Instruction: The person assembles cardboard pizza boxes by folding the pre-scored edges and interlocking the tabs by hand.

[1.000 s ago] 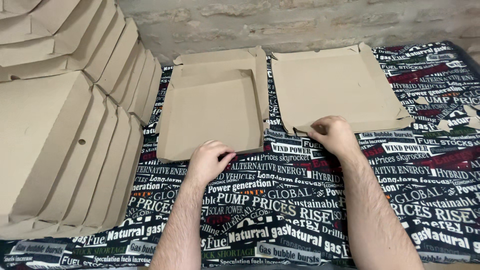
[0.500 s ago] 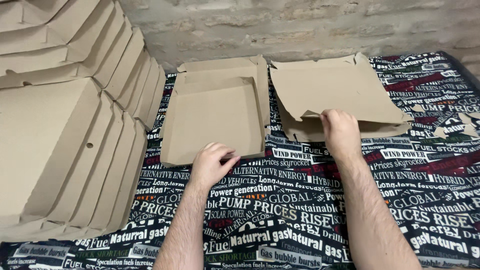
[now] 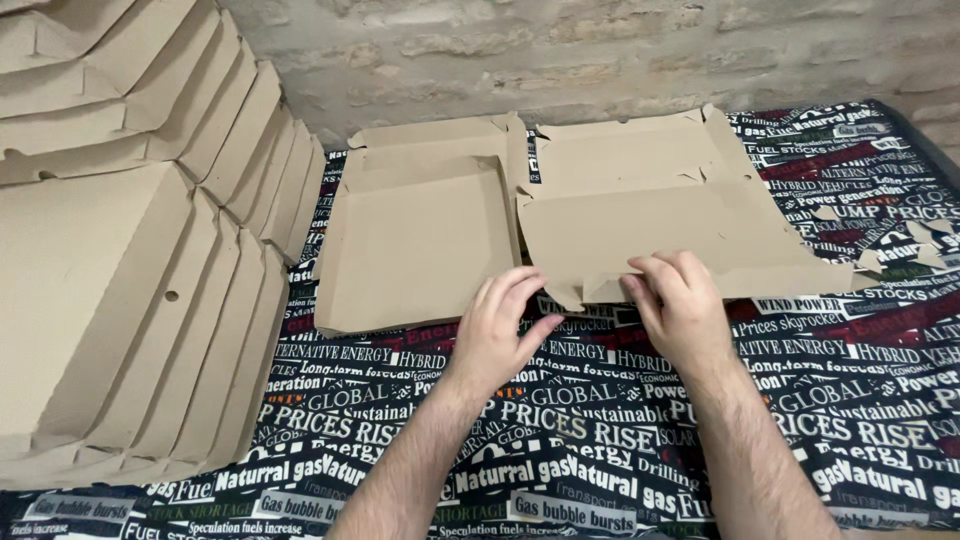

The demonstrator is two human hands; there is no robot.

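Front flap [image 3: 650, 245] now raised, both hands [image 3: 680, 305]

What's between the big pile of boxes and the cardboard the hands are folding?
Only a strip of printed tablecloth, seen in the head view, separates the folded box stack from the flat cardboard box.

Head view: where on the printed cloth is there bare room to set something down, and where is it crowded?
Free: the printed cloth between the forearms, below the flat box blank, and the strip right of the right hand. Crowded: the stack of folded boxes fills the left, the blank spans the middle back, and cardboard scraps dot the right edge. The left hand sits at the blank's front edge.
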